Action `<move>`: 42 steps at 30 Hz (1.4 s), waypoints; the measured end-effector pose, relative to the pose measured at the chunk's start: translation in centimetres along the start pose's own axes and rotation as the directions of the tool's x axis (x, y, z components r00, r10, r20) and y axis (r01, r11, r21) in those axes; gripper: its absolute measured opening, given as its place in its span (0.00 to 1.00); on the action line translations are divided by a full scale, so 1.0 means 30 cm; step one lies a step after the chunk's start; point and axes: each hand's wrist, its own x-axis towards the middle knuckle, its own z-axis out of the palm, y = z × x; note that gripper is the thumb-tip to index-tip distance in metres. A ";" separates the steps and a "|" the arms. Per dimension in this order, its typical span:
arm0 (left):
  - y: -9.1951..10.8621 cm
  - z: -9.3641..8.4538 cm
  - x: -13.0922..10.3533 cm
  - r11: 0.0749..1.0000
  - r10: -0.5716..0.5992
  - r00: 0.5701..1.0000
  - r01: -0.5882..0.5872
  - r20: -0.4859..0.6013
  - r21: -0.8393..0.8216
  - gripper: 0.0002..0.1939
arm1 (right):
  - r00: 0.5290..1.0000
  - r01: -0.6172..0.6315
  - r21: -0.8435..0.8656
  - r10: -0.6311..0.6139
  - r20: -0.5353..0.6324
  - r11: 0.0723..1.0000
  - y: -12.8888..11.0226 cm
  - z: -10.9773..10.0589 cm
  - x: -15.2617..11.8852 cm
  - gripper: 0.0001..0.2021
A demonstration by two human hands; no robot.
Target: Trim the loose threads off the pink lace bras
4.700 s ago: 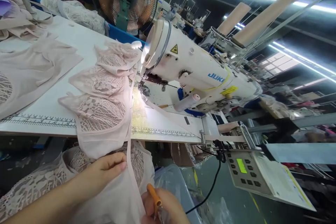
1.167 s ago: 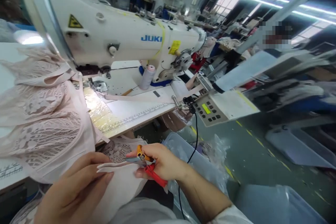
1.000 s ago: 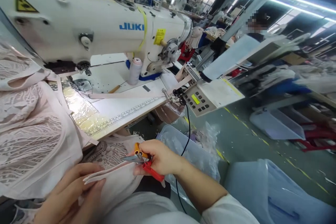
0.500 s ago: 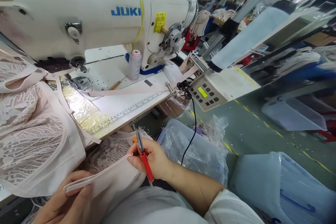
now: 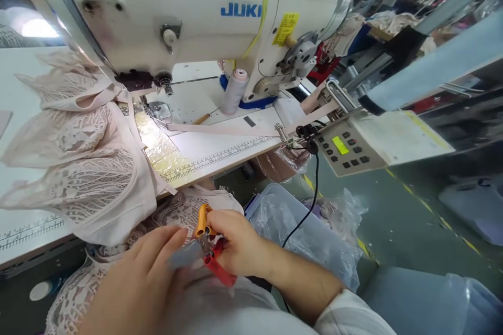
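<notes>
My right hand (image 5: 236,243) grips small thread snips (image 5: 204,243) with orange and red handles, blades pointing left toward my left hand. My left hand (image 5: 141,282) is low in front, fingers curled over pale pink fabric (image 5: 188,293) in my lap; the blurred fingers hide what they pinch. A chain of pink lace garment pieces (image 5: 86,167) drapes from the white sewing table (image 5: 212,154) over its front edge into my lap. The white JUKI sewing machine (image 5: 188,10) stands behind, its presser foot (image 5: 159,112) on a pink strap.
A pink thread spool (image 5: 234,91) stands by the machine. A control panel (image 5: 346,152) with a green display hangs at the table's right end, a black cable dropping from it. Plastic-lined bins (image 5: 298,225) sit on the floor to the right.
The snips turned from blades up to blades pointing left, and my left hand rose to meet them. The folded pink strap stretched between my hands is no longer visible. The view shifted left.
</notes>
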 end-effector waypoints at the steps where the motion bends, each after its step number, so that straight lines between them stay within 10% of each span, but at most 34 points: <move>1: 0.005 0.004 0.041 0.997 -0.019 0.998 0.023 0.057 -0.072 0.12 | 1.000 0.014 -0.002 -0.014 0.000 1.000 -0.004 0.001 0.001 0.14; 11: -0.091 0.004 0.051 0.593 -0.326 0.812 0.575 0.485 -0.563 0.11 | 0.995 -0.064 0.252 0.079 -0.052 0.966 0.005 0.021 -0.009 0.19; 20: -0.043 0.000 0.051 0.332 -0.555 0.701 0.681 0.449 -0.653 0.12 | 0.973 -0.220 0.316 0.232 0.001 0.923 -0.018 0.012 -0.020 0.14; 29: 0.001 -0.007 0.105 0.062 -0.471 0.640 0.711 0.607 -0.701 0.13 | 0.963 -0.244 0.196 0.213 0.166 0.950 -0.020 -0.067 -0.036 0.11; 32: 0.032 -0.010 0.134 0.029 -0.420 0.635 0.724 0.648 -0.689 0.13 | 0.896 -0.202 0.104 0.141 0.421 0.974 0.009 -0.133 -0.026 0.18; 38: 0.013 0.031 0.157 0.099 -0.253 0.657 0.747 0.710 -0.657 0.12 | 0.613 -0.111 -0.266 0.277 0.740 0.957 0.043 -0.221 -0.025 0.24; 42: 0.014 0.042 0.163 0.139 -0.285 0.662 0.744 0.693 -0.654 0.12 | 0.591 -0.051 -0.407 0.356 0.723 0.912 0.017 -0.235 -0.033 0.22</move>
